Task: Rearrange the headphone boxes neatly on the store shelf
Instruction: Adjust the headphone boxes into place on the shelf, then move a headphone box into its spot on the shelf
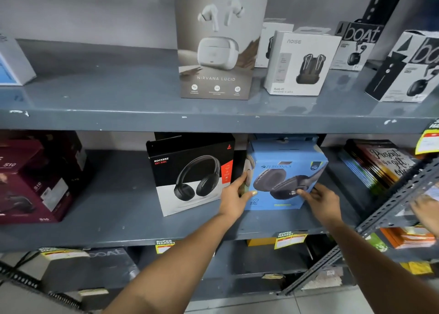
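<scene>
While both hands are clamped on it, the blue Zebronics headphone box [285, 171] stands on the middle shelf [118, 233], tipped a bit to one side. Left hand [234, 198] grips its lower left edge, thumb on the front and fingers wrapped round the side. Right hand [320, 199] holds the lower right part, fingertips pressed on the front face. So that's one box, two hands grasping it.

Counting the headphone boxes on this level: two up front. Just left of the left hand, almost touching it, is the black-and-white Rockerz headphone box [190, 176], upright and angled. Another dark box sits behind the gap between the two, mostly hidden, can't tell what it is. Well off to the left of the grip is a stack of maroon S10 boxes [33, 180], at least two, exact count is hard to read. Right of the right hand there's a row of slim colourful books [377, 166] leaning together.

Above the grip, the upper shelf [142, 119] carries one tall Nirvana Lucid earbuds box [217, 43], one white Noise earbuds box [300, 64] with a second white box peeking out behind it, and two boat earbuds boxes [356, 45] further right.
</scene>
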`<state>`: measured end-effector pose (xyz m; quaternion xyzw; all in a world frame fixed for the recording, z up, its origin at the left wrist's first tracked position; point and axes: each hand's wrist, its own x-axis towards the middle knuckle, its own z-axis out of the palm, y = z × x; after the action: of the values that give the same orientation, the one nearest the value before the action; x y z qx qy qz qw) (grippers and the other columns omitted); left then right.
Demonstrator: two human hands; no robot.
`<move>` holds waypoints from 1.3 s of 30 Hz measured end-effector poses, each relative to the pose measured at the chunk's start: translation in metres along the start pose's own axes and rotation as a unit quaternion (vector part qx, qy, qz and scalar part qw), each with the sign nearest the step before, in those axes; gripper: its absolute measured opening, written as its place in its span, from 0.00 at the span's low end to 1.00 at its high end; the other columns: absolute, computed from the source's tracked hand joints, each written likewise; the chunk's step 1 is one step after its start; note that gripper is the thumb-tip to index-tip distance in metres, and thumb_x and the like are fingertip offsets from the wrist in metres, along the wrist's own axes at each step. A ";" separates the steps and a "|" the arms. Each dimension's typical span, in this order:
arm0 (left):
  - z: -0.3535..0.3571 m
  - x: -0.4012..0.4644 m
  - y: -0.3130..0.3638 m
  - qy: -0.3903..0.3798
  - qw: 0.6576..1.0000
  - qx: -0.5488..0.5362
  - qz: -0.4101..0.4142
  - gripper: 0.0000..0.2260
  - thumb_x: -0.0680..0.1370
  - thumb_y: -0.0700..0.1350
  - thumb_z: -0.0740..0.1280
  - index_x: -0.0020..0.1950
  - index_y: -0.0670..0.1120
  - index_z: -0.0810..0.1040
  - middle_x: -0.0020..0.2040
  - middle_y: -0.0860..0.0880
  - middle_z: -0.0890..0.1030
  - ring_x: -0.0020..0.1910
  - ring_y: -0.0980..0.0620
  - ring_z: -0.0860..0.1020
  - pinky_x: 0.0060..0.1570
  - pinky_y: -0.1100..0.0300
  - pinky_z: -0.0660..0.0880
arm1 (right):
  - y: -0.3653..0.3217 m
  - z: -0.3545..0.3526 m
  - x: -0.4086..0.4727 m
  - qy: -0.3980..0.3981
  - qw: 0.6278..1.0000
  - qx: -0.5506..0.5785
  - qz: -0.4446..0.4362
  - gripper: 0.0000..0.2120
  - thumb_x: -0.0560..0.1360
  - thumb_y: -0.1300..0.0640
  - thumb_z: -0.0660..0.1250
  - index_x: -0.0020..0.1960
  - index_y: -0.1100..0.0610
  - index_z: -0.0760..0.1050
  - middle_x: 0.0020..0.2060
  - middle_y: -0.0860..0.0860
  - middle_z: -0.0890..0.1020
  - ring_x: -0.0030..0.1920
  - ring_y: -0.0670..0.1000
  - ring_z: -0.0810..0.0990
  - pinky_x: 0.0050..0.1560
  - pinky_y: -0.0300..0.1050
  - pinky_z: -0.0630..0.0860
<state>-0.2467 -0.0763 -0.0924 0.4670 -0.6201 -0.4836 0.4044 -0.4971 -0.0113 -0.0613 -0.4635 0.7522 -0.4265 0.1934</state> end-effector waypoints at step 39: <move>-0.280 -0.011 -0.018 0.067 0.988 0.125 -0.061 0.33 0.71 0.44 0.79 0.72 0.47 0.69 0.60 0.51 0.81 0.55 0.52 0.81 0.59 0.56 0.76 | -0.131 0.210 -0.064 -0.120 0.992 0.035 0.003 0.19 0.80 0.54 0.71 0.67 0.59 0.74 0.59 0.57 0.85 0.60 0.58 0.84 0.64 0.53 0.79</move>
<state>0.0262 -0.1290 -0.0533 0.5819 -0.6181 -0.3934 0.3530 -0.2517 -0.0797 -0.0783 -0.5024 0.7094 -0.3933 0.2995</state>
